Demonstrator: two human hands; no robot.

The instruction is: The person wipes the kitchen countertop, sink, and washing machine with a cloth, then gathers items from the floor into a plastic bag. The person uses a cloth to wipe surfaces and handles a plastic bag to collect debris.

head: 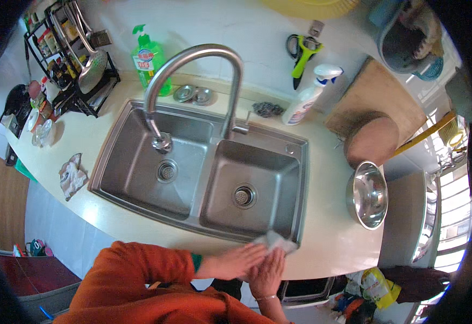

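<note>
A pale grey cloth (pixel 277 243) lies over the front right rim of the steel double sink (pixel 197 190). My right hand (pixel 269 269), with a thin bracelet at its wrist, has its fingers on the cloth. From the left comes my left hand (pixel 234 260), its slightly blurred fingertips at the cloth's left side and close against my right hand. Both hands are near the counter's front edge. The curved faucet (pixel 234 81) arches over the left basin, its spout head (pixel 162 142) above that drain.
A crumpled patterned cloth (pixel 73 176) lies left of the sink. Behind it stand a green soap bottle (pixel 149 60), a steel wool pad (pixel 267 109) and a white spray bottle (pixel 305 101). At right are a steel bowl (pixel 369 196) and a wooden cutting board (pixel 382 101).
</note>
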